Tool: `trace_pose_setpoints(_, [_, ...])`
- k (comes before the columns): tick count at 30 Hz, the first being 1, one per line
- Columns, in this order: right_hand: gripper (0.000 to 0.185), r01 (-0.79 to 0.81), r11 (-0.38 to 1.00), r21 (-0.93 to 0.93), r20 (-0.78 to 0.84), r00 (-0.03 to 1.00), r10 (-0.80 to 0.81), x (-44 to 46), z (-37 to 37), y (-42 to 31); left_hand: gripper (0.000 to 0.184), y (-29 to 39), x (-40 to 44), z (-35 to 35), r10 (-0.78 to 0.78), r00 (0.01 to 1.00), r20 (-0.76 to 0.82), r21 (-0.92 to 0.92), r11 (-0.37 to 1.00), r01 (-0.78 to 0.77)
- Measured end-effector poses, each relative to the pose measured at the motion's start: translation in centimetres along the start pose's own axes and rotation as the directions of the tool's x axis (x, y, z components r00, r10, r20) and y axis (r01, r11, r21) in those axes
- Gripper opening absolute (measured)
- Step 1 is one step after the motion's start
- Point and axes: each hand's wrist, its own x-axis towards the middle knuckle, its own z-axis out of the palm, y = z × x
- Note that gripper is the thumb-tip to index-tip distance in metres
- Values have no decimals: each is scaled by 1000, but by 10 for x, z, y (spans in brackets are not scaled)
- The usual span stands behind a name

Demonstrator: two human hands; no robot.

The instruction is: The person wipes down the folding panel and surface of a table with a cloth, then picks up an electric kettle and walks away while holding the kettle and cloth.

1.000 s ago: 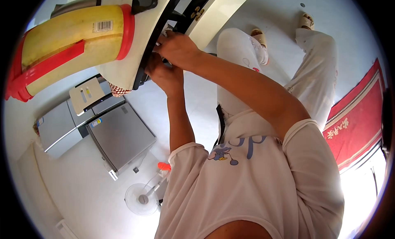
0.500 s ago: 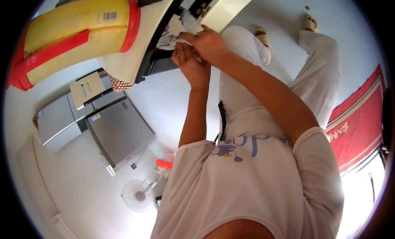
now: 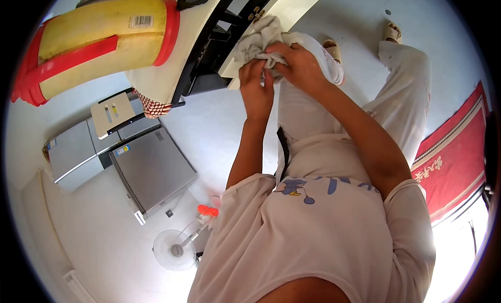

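Gripping bunched cloth [image 3: 259, 41] in head view — left hand [image 3: 257, 97] and right hand [image 3: 305, 68] both pinch its near folds, beside the white panel [image 3: 305, 8]. Probably light, limp, not fragile — best held by gathered folds; single layers likely sag.

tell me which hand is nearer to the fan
Left. The left hand holds the cloth on the side toward the fan, well away from it; the right hand holds the side farther from the fan.
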Motion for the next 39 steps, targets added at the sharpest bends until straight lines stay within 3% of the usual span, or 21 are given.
trace_pose_setpoints(3, [44,-5,991,132,82,997,-6,13,2,-39,27,-6,4,-33,77,981,-178,92,994,-61])
trace_pose_setpoints(6, [43,219,965,143,70,971,-230,36,36,-71,32,-19,9,-70,70,922,-381,197,980,7])
trace_pose_setpoints(8, [37,285,958,-19,200,940,-276,57,62,-93,34,-30,7,-88,78,929,-361,329,943,48])
trace_pose_setpoints(9, [34,333,931,-147,170,936,-308,65,81,-94,43,-34,3,-91,92,947,-306,436,898,53])
trace_pose_setpoints(12, [32,428,861,-275,304,888,-344,80,106,-93,50,-44,-9,-87,73,942,-329,484,869,102])
trace_pose_setpoints(16, [41,526,795,-301,346,837,-423,71,99,-92,54,-46,-26,-90,67,946,-317,459,884,92])
trace_pose_setpoints(22, [42,561,812,-160,348,802,-485,17,75,-73,55,-38,-76,-75,-39,966,-255,326,937,124])
trace_pose_setpoints(25, [41,149,986,75,544,823,-166,-24,65,-51,59,-21,-105,-57,-241,954,-177,134,955,266])
trace_pose_setpoints(28, [43,273,945,178,371,872,-321,-31,64,-56,62,-20,-119,-51,-314,930,-190,60,942,330])
trace_pose_setpoints(30, [51,287,941,181,321,887,-332,-21,71,-78,61,-28,-117,-61,-287,909,-303,71,944,322])
trace_pose_setpoints(32, [54,525,845,101,160,830,-535,2,89,-99,61,-35,-101,-76,-241,896,-372,53,959,279])
trace_pose_setpoints(35, [45,605,763,-227,242,794,-558,29,118,-115,57,-46,-75,-93,-169,904,-394,197,944,263])
trace_pose_setpoints(39, [38,593,755,-279,253,804,-538,49,134,-117,61,-83,-55,-99,-99,936,-337,269,943,196])
